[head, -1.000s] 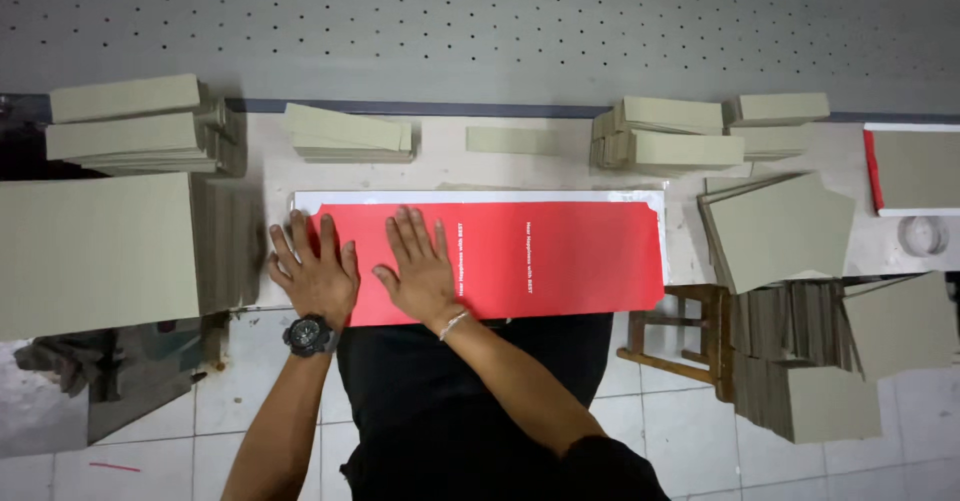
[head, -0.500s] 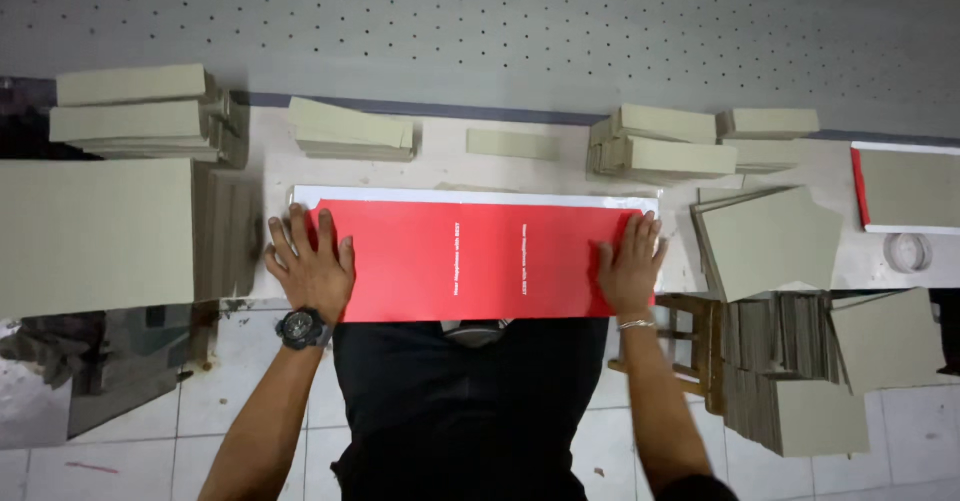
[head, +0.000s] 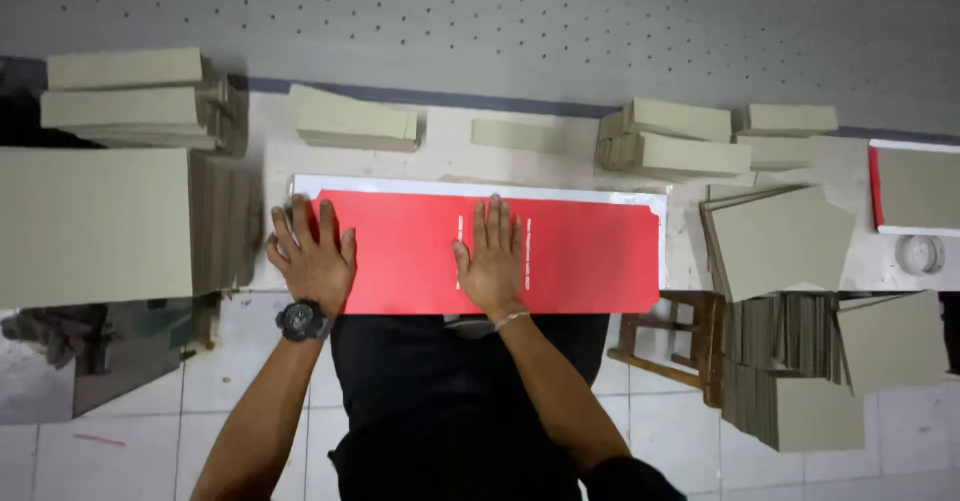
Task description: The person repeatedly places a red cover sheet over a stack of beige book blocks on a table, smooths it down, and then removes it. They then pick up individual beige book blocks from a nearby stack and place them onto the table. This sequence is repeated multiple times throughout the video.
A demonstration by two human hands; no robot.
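At the far left of the table [head: 440, 166], a large stack of grey boards [head: 95, 223] lies flat, with smaller grey board stacks [head: 125, 96] behind it near the back edge. Just to the right, the left hand [head: 312, 256], with a black wristwatch [head: 301, 320] on its wrist, lies palm down with fingers spread on the left end of a long red sheet [head: 590, 256]. The red sheet lies flat across the middle of the table in front of the person, on top of a white sheet [head: 480, 190] whose edge shows along the back and the right side. Behind it sit more narrow grey strips [head: 352, 121]. The right hand [head: 490, 261], with a thin bracelet [head: 509, 320] at the wrist, presses flat near the middle of the red sheet, fingers straight and close together, beside two fine lines of white print. Further right, small grey board stacks [head: 675, 141] sit at the back, and a tilted pile of square grey boards [head: 780, 241] lies past the red sheet's right end. Below it stands a wooden stool [head: 670, 346] beside further board piles [head: 800, 381]. At the far right edge lies a red-edged board [head: 915, 189] and a clear round lid [head: 918, 254].
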